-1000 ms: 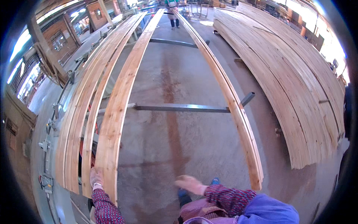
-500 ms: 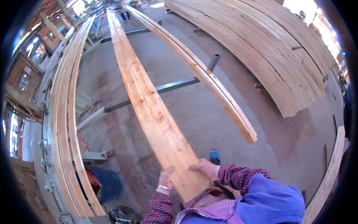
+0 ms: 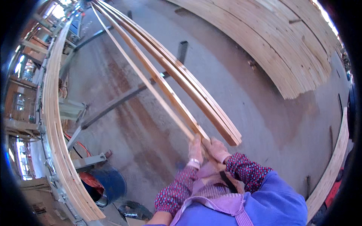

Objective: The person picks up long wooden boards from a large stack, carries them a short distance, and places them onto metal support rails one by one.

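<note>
My left hand (image 3: 195,151) is closed on the near end of a thin wooden strip (image 3: 147,83). Beside it, my right hand (image 3: 216,150) closes on the end of a second narrow board (image 3: 169,94), which shows its edge upward. Both pieces run far forward, with floor visible between them, and come together near my hands. Both hands seem gloved, close together in front of my apron; the gripped ends are partly hidden. Just right of the held pieces lies a small stack of long boards (image 3: 201,103), whose near end reaches past my right hand.
A steel crossbar (image 3: 109,107) with an upright post (image 3: 183,51) runs under the boards. Long boards (image 3: 56,128) line the machine at left, near a blue drum (image 3: 115,184). A wide lumber pile (image 3: 260,45) lies at far right; another board (image 3: 330,179) curves along the right edge.
The wood in my hands, a wide flat face before, now shows as two narrow lengths with a gap between. My hands have moved right and closer together, toward the small stack.
</note>
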### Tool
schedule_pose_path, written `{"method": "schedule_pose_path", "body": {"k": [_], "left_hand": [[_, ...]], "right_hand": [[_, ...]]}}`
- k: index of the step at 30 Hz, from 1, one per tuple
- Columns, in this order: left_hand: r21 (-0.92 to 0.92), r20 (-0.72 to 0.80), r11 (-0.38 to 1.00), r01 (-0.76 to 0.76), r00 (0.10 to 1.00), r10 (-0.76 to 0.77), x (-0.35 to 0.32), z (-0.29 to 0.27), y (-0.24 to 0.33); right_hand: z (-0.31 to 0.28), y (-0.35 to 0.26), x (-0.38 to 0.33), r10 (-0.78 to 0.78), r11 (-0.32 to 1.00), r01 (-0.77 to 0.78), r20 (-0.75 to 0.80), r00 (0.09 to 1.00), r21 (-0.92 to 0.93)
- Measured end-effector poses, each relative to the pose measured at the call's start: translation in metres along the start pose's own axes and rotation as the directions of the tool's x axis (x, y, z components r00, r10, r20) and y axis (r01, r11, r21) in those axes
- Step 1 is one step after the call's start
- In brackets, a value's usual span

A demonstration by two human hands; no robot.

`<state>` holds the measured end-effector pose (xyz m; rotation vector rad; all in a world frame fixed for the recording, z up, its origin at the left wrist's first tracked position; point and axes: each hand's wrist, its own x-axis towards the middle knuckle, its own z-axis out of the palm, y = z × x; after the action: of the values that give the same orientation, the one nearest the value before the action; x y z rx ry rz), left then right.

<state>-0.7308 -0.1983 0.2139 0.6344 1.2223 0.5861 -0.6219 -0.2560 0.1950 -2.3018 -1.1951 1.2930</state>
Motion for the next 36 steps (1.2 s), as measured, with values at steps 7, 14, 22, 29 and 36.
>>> {"method": "schedule_pose_path", "body": {"k": [7,14,22,29,36], "left_hand": [[0.123,-0.043,0.992,0.024,0.999,-0.019,0.082,0.064,-0.037],[-0.056,-0.091,0.995,0.087,0.992,-0.091,0.054,0.091,-0.028],[-0.357,-0.242,0.886,0.297,0.886,-0.395,0.082,0.055,-0.009],[-0.381,0.091,0.833,0.401,0.913,-0.398,0.116,0.006,-0.026],[-0.344,0.15,0.86,0.377,0.926,-0.346,0.124,0.052,-0.008]], "right_hand": [[-0.067,-0.002,-0.038,-0.033,0.998,0.039,-0.139,0.99,0.042],[-0.049,0.159,-0.072,0.528,0.403,-0.109,-0.134,0.839,0.909],[-0.014,0.107,0.025,0.547,-0.55,-0.006,0.366,0.753,0.835],[-0.017,0.099,0.018,0.515,-0.619,-0.011,0.417,0.749,0.785],[-0.012,0.119,0.041,0.521,-0.739,0.081,0.491,0.698,0.669]]}}
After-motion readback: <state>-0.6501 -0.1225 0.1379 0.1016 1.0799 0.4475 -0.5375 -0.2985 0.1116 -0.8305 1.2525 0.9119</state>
